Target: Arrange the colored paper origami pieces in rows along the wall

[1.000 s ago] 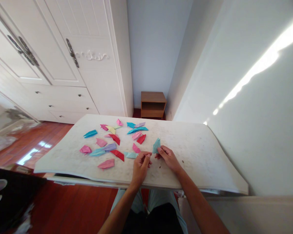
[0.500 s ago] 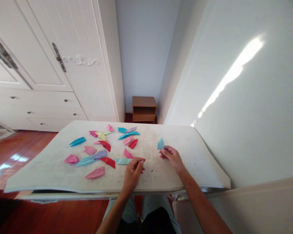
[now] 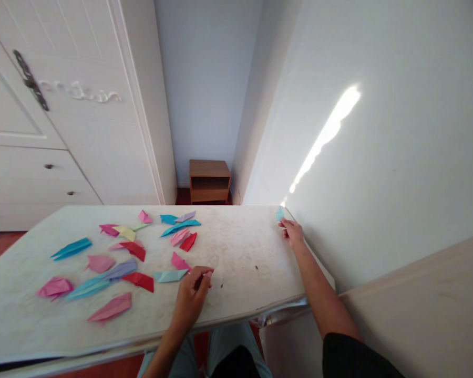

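Wide passage is offered by the bare middle of the white, stained desk [image 3: 236,247], between the left grip [image 3: 194,287] and the right grip [image 3: 291,231]. The far right corner is occupied by a pale blue folded paper [image 3: 279,212] pinched in the right grip; reach beyond is barred by the plain white wall [image 3: 386,168]. The left half is obstructed by scattered folded papers [image 3: 122,270] in mixed colours. Among them a narrow lane is left, its near end hemmed by a mint folded paper [image 3: 168,276] and a red folded paper [image 3: 139,281].
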`<state>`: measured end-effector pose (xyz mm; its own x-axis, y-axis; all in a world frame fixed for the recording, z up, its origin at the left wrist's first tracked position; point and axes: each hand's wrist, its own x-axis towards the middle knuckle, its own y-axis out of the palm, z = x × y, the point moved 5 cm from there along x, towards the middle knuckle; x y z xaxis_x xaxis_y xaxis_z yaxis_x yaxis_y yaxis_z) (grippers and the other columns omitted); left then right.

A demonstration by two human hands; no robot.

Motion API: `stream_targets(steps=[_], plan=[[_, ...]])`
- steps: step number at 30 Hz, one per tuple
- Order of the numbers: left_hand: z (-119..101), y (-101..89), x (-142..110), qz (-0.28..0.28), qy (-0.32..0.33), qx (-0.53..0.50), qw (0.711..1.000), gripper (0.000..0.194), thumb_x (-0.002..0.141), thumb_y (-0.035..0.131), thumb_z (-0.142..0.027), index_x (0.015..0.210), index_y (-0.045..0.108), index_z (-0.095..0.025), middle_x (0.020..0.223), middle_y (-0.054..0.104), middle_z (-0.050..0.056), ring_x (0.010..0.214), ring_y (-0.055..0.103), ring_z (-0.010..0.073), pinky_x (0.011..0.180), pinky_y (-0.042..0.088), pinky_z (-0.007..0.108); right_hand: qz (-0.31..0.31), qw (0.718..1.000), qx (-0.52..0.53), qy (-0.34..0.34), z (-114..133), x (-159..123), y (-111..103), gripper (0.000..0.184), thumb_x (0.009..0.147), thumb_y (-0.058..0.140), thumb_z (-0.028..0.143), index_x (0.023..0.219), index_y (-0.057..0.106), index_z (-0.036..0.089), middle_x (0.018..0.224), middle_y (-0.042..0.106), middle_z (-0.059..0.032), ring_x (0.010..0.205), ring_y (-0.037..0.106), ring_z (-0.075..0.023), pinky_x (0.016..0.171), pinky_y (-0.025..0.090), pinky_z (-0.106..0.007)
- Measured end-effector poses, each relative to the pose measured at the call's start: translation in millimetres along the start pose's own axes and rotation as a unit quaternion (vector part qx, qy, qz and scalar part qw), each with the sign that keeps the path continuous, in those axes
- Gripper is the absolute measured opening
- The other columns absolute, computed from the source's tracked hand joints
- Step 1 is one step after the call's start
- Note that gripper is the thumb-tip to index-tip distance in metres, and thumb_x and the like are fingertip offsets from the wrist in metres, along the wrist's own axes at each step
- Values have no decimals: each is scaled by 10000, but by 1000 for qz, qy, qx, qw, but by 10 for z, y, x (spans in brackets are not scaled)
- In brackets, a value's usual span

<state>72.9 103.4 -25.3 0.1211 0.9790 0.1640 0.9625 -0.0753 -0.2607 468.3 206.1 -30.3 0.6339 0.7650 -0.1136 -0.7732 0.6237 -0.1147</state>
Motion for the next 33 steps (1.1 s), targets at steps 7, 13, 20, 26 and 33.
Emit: stream_targets(steps=[7, 13, 20, 26, 33], plan=[[-3, 3, 8, 7, 30, 47, 998, 344, 867, 479, -434, 904, 661, -144, 783, 642, 73, 688, 602, 180, 648, 480, 282, -49, 995, -76, 48, -35, 441, -259, 143, 846, 573, 217, 748, 559, 114, 548, 592, -3, 350, 451, -60, 353, 386, -171], [30, 6, -8, 18, 27, 49, 998, 329, 872, 489, -429, 931, 657, -152, 852, 649, 77, 735, 613, 185, 670, 484, 280, -17, 989, -137, 44, -49, 634, -272, 188, 890, 566, 243, 784, 576, 88, 521, 563, 20, 345, 445, -57, 378, 387, -172], [24, 8, -11, 13, 32, 49, 998, 328, 873, 490, -433, 925, 655, -154, 816, 641, 61, 698, 602, 169, 646, 477, 267, -83, 969, -230, -33, -35, 670, -258, 229, 891, 475, 217, 934, 631, 55, 665, 638, -80, 425, 509, -92, 430, 397, -201], [-14, 1, -20, 12, 31, 48, 998, 327, 874, 489, -429, 915, 655, -150, 791, 633, 61, 697, 595, 171, 632, 466, 265, -119, 927, -329, -136, 23, 509, -244, 339, 881, 422, 245, 1124, 608, 99, 874, 667, -91, 550, 544, -119, 601, 425, -237], [-22, -7, -9, 1, 30, 42, 999, 308, 858, 505, -414, 885, 672, -157, 797, 645, 75, 723, 603, 187, 664, 478, 279, -98, 874, -430, -202, 87, 425, -95, 354, 841, 517, 298, 1148, 606, 146, 1092, 618, -95, 980, 551, -192, 840, 387, -263]])
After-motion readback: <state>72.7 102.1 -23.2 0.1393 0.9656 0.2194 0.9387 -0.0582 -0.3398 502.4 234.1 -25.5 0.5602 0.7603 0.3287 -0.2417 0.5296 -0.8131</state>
